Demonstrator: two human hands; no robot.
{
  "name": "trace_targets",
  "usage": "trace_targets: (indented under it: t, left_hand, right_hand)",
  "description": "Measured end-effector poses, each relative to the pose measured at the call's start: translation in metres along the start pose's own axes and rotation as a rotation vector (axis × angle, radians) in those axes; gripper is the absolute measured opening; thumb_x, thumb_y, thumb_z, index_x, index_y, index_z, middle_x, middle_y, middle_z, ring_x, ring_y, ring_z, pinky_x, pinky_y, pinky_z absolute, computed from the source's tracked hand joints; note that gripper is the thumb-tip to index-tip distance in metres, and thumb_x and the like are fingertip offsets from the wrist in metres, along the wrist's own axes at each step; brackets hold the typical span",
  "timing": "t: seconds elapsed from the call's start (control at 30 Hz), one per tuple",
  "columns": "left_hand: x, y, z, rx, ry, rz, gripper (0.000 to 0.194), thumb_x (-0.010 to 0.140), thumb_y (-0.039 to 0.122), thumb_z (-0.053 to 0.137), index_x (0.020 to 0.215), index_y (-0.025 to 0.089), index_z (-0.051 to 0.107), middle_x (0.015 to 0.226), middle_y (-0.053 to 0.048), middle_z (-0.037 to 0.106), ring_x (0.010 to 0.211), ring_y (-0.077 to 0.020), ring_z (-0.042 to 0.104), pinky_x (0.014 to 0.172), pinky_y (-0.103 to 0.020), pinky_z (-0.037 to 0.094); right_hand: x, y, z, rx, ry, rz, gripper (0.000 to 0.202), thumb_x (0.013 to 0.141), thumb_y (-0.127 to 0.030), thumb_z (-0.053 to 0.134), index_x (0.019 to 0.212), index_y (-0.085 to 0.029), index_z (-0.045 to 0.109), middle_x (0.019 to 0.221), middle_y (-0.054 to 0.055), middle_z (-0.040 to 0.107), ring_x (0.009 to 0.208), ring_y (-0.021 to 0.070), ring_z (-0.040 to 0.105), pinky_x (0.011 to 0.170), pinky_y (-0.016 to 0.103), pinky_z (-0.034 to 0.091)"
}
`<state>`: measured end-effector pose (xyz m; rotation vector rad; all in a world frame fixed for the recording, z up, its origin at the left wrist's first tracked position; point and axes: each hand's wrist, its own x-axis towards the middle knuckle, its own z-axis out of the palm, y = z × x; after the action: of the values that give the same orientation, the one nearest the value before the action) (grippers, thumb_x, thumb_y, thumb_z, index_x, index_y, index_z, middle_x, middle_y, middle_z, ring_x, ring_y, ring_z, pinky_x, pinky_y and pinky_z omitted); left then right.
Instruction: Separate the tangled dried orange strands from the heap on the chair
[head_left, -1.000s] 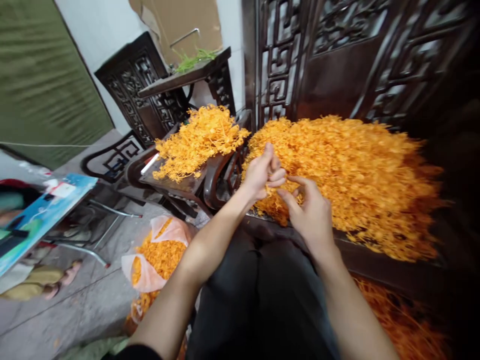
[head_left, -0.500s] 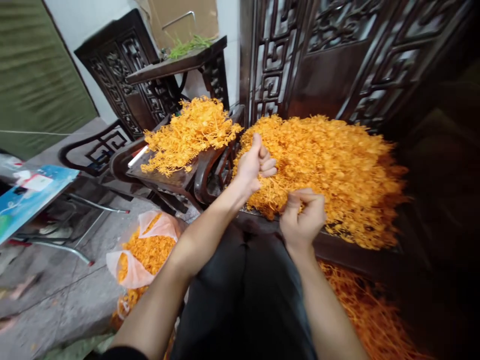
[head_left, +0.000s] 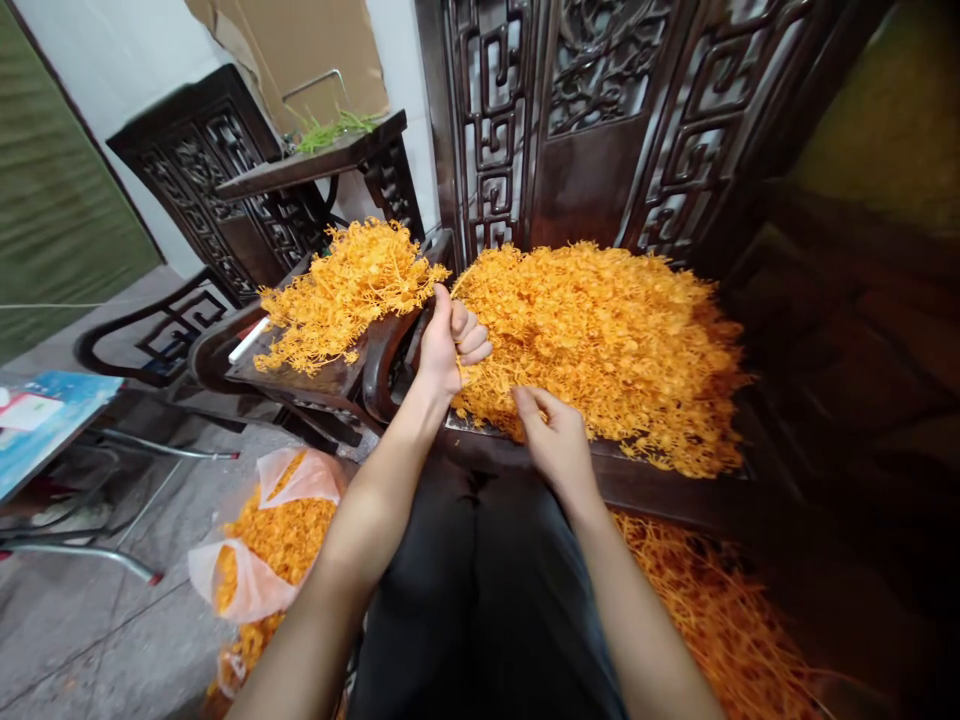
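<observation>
A large heap of orange, stringy flower-like sprigs covers a dark carved wooden bench. My left hand is closed in a fist with the thumb up, at the heap's left edge; what it holds, if anything, is too small to make out. To its right, in front of the heap, my right hand is curled with thumb and fingertips pinched together; nothing can be made out between them. A smaller orange bunch lies on a dark side table to the left of my left hand.
On the floor at left stands a pinkish plastic bag of orange pieces. More orange strands lie below the bench at right. A blue folding table is far left. Green sprigs rest on a raised wooden top.
The view has shifted, so the scene sits farther left. My right hand has turned and its fist has loosened into a pinch. My left hand keeps its closed shape.
</observation>
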<state>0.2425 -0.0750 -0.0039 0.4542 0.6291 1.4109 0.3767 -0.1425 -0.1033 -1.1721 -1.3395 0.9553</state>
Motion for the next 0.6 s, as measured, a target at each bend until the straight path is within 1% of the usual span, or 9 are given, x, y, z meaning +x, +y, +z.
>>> trace_targets:
  t: [0.07,0.17,0.23,0.3,0.33,0.4,0.47,0.53,0.6]
  left_hand:
    - [0.001,-0.003,0.0,0.033,-0.018,-0.027,0.065,0.094,0.063,0.055,0.055,0.017,0.03,0.048,0.008,0.02,0.035,-0.0025,0.018,0.036,-0.017,0.013]
    - [0.004,-0.003,-0.001,0.088,-0.039,-0.023,0.065,0.093,0.065,0.056,0.057,0.018,0.029,0.048,0.009,0.019,0.036,-0.0024,0.016,0.036,-0.017,0.012]
    - [0.009,0.002,-0.004,0.081,-0.015,0.057,0.065,0.093,0.065,0.055,0.058,0.018,0.027,0.049,0.009,0.017,0.036,-0.0026,0.014,0.036,-0.018,0.011]
    - [0.013,0.008,-0.008,0.047,0.035,0.175,0.064,0.095,0.065,0.051,0.059,0.019,0.026,0.05,0.01,0.015,0.036,-0.0031,0.013,0.035,-0.018,0.012]
    - [0.015,0.011,-0.01,0.033,0.054,0.216,0.063,0.096,0.065,0.05,0.06,0.019,0.025,0.05,0.01,0.015,0.037,-0.0034,0.013,0.035,-0.019,0.012]
    - [0.015,0.012,-0.011,0.023,0.054,0.225,0.063,0.096,0.064,0.051,0.06,0.019,0.027,0.051,0.01,0.016,0.037,-0.0037,0.014,0.035,-0.019,0.013]
    - [0.013,0.007,-0.01,0.029,0.022,0.179,0.062,0.095,0.063,0.054,0.059,0.019,0.029,0.051,0.009,0.018,0.037,-0.0036,0.016,0.036,-0.019,0.013]
    - [0.009,-0.001,-0.006,0.051,-0.008,0.145,0.061,0.095,0.061,0.055,0.059,0.018,0.031,0.052,0.009,0.02,0.037,-0.0033,0.017,0.036,-0.019,0.014]
    - [0.006,-0.009,-0.002,0.084,-0.022,0.144,0.061,0.096,0.062,0.054,0.059,0.018,0.033,0.052,0.008,0.022,0.037,-0.0031,0.018,0.037,-0.019,0.014]
  right_hand:
    - [0.005,-0.002,0.003,0.008,0.006,-0.016,0.046,0.087,-0.064,0.063,0.085,-0.018,0.071,0.084,0.006,0.072,0.082,0.0236,0.065,0.077,0.035,0.049]
    - [0.002,-0.002,0.002,0.018,0.07,-0.031,0.044,0.088,-0.06,0.065,0.07,-0.02,0.061,0.066,0.0,0.061,0.065,0.0165,0.054,0.068,0.03,0.044]
    - [-0.008,0.001,-0.002,0.054,0.193,-0.017,0.045,0.09,-0.056,0.065,0.065,-0.021,0.053,0.057,-0.003,0.05,0.056,0.0133,0.046,0.06,0.029,0.04]
    - [-0.021,0.005,-0.008,0.164,0.294,0.021,0.044,0.091,-0.055,0.065,0.066,-0.023,0.049,0.053,-0.005,0.045,0.049,0.0121,0.041,0.052,0.027,0.037]
    - [-0.026,0.006,-0.01,0.225,0.294,0.053,0.043,0.092,-0.054,0.064,0.068,-0.023,0.049,0.052,-0.006,0.044,0.047,0.0121,0.042,0.05,0.027,0.037]
    - [-0.034,0.006,-0.012,0.299,0.194,0.123,0.038,0.095,-0.054,0.061,0.076,-0.022,0.054,0.058,-0.004,0.054,0.046,0.0126,0.049,0.05,0.028,0.043]
    - [-0.034,0.002,-0.012,0.301,0.085,0.162,0.032,0.096,-0.052,0.06,0.096,-0.02,0.062,0.079,0.003,0.07,0.052,0.014,0.06,0.058,0.031,0.052]
    - [-0.029,-0.005,-0.011,0.251,0.081,0.122,0.034,0.098,-0.048,0.057,0.116,-0.02,0.063,0.1,0.008,0.074,0.058,0.0145,0.064,0.063,0.034,0.057]
    - [-0.023,-0.013,-0.011,0.12,0.127,-0.009,0.034,0.102,-0.043,0.051,0.123,-0.02,0.064,0.104,0.009,0.072,0.058,0.0138,0.063,0.065,0.035,0.057]
